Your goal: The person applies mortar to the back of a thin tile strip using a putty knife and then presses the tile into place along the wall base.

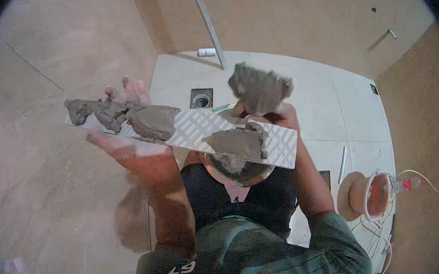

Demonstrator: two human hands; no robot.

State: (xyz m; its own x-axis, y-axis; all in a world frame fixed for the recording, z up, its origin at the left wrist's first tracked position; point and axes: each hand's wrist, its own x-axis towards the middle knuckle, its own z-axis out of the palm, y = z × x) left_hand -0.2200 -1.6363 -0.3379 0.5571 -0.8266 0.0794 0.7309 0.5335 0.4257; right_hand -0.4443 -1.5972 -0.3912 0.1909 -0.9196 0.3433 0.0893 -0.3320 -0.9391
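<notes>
A long narrow tile strip (pixel 191 125) lies across my view, its ribbed back facing up. My left hand (pixel 126 147) carries its left end from beneath, fingertips showing past the far edge. Lumps of grey mortar (pixel 154 121) cover that left part, and another patch (pixel 239 143) sits toward the right end. My right hand (pixel 284 114) is at the far side of the strip's right end, closed on what looks like a trowel (pixel 260 88), its blade loaded with mortar; its handle is hidden. Below the strip, a bucket (pixel 240 177) with mortar inside stands between my legs.
A square floor drain (pixel 202 99) lies ahead in the pale floor tiles. Beyond it, a long straight bar (pixel 206 22) leans near a white cylinder (pixel 206 52). At right stand another bucket (pixel 370 198) and loose cables (pixel 376 235). A short pipe (pixel 392 34) juts from the wall.
</notes>
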